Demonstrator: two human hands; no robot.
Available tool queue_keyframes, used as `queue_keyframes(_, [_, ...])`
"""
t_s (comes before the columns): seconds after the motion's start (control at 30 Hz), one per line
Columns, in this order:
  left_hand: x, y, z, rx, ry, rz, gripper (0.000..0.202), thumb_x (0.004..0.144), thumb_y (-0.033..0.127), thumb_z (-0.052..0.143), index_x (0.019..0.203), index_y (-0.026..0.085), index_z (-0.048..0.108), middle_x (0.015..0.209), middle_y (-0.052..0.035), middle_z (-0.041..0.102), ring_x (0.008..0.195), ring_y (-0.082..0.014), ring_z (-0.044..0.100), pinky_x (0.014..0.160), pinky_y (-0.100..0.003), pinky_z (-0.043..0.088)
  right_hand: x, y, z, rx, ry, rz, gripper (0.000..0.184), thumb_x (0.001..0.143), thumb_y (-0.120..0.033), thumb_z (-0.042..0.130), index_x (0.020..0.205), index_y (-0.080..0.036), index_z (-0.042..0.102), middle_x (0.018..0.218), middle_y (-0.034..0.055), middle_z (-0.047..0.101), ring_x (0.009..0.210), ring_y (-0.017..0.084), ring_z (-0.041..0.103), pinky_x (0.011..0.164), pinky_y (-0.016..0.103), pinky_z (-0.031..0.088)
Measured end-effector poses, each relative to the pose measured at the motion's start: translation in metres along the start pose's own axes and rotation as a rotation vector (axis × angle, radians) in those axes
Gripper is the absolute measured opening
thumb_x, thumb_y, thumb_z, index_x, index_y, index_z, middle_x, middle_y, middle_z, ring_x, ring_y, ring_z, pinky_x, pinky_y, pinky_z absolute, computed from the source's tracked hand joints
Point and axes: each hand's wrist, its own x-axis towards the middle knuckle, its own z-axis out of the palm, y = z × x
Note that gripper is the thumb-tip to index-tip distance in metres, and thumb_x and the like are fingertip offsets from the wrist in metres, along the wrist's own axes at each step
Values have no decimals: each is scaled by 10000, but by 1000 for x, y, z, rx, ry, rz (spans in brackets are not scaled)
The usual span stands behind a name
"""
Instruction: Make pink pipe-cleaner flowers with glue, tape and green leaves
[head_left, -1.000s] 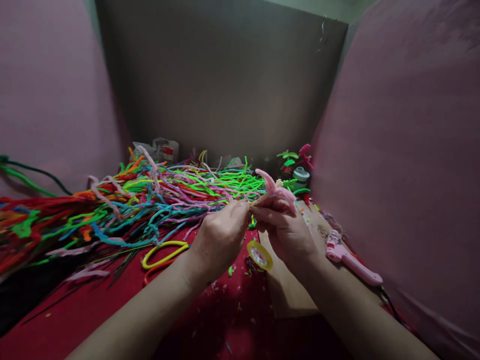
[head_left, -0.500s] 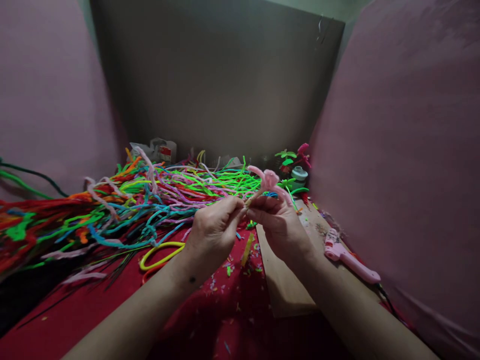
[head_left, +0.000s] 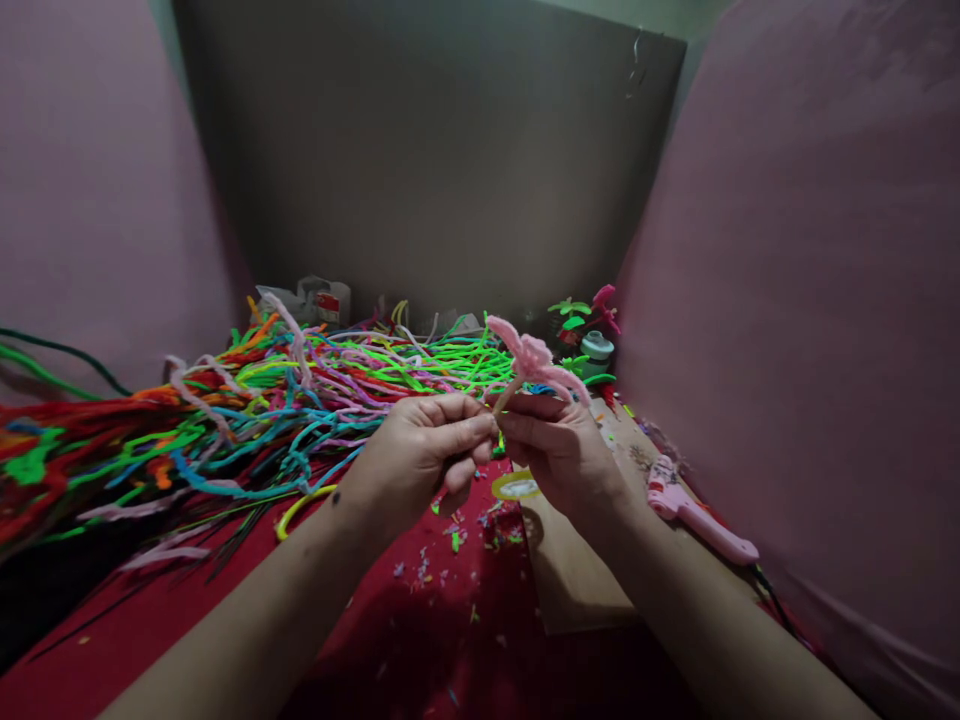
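A pink pipe-cleaner flower with a thin pale stem is held up in front of me. My right hand is closed, pinching the stem just under the petals. My left hand is closed too, its thumb and forefinger pinched at the stem's lower end; its other fingers curl loosely below. Just under the fingertips, a yellow ring like a tape roll shows beside my right hand. Whether a strip runs from it to the stem I cannot make out.
A large heap of coloured pipe cleaners spreads across the left and back. A pink glue gun lies at right, near a wooden board. Small scraps litter the red cloth. Finished-looking flowers stand behind a jar.
The flower has tilted, its petals turning. My left hand has shifted slightly left and its lower fingers have loosened. The yellow ring has swung from edge-on to showing its opening.
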Motion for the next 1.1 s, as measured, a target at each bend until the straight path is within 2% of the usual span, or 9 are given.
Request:
queue_keyframes(0.13, [3, -1, -6, -70, -153, -86, 243, 819, 285, 542, 615, 156, 524, 349, 87, 374, 241, -35, 262, 270, -169, 300, 0, 0, -5, -24, -55, 53, 144, 601, -179, 732, 740, -177, 695, 573, -31, 581, 452, 43, 396, 430, 197, 285])
queue_keyframes(0.23, [3, -2, -3, 130, -86, 10, 285, 853, 325, 493, 625, 157, 524, 377, 64, 428, 272, -56, 354, 316, -186, 337, 1, 4, -8, -61, -27, 18, 51, 629, -179, 709, 673, -167, 685, 551, -31, 562, 447, 41, 366, 432, 204, 261])
queue_keyframes(0.33, [2, -7, 1, 544, 108, 276, 240, 863, 324, 480, 705, 157, 548, 523, 23, 541, 401, -88, 493, 416, -214, 409, 2, 6, -7, -59, 12, -39, 19, 643, -154, 685, 657, -162, 673, 550, -37, 536, 452, 42, 347, 433, 210, 237])
queue_keyframes(0.47, [6, -22, -1, 1122, 345, 800, 84, 839, 221, 526, 867, 155, 570, 748, -35, 626, 668, -140, 591, 615, -253, 464, 1, 7, -6, -88, 55, -94, 48, 643, -140, 680, 670, -171, 654, 567, -45, 520, 464, 53, 357, 439, 220, 239])
queue_keyframes(0.53, [8, -28, -4, 1280, 378, 944, 93, 853, 148, 472, 850, 156, 565, 759, -42, 621, 701, -145, 584, 635, -254, 454, 0, 7, -5, -137, 54, -115, 45, 661, -145, 678, 679, -175, 649, 568, -48, 513, 468, 58, 361, 444, 226, 244])
queue_keyframes(0.6, [8, -30, -6, 1313, 376, 989, 144, 855, 103, 438, 814, 164, 562, 714, -25, 597, 663, -130, 559, 614, -240, 436, -1, 7, -4, -174, 54, -137, 38, 683, -147, 674, 667, -171, 650, 557, -49, 497, 473, 58, 355, 454, 229, 247])
queue_keyframes(0.7, [6, -26, -4, 1155, 373, 927, 149, 859, 119, 451, 787, 175, 570, 678, 4, 575, 605, -99, 517, 594, -214, 414, -3, 7, -3, -169, 28, -159, 42, 691, -146, 679, 671, -179, 663, 583, -42, 522, 488, 60, 355, 466, 230, 258])
queue_keyframes(0.93, [1, -10, 6, 544, 252, 347, 155, 829, 253, 523, 706, 169, 567, 520, 50, 476, 421, -59, 409, 409, -179, 332, -1, 11, -6, -103, 30, -127, 88, 639, -168, 733, 705, -225, 727, 639, -23, 617, 562, 85, 443, 534, 241, 353])
queue_keyframes(1.1, [2, -5, 4, 200, 90, 135, 192, 809, 278, 553, 660, 160, 523, 436, 60, 466, 333, -56, 374, 340, -179, 323, 1, 10, -8, -52, 23, -26, 80, 625, -180, 741, 699, -206, 726, 615, -23, 611, 512, 68, 434, 494, 227, 340])
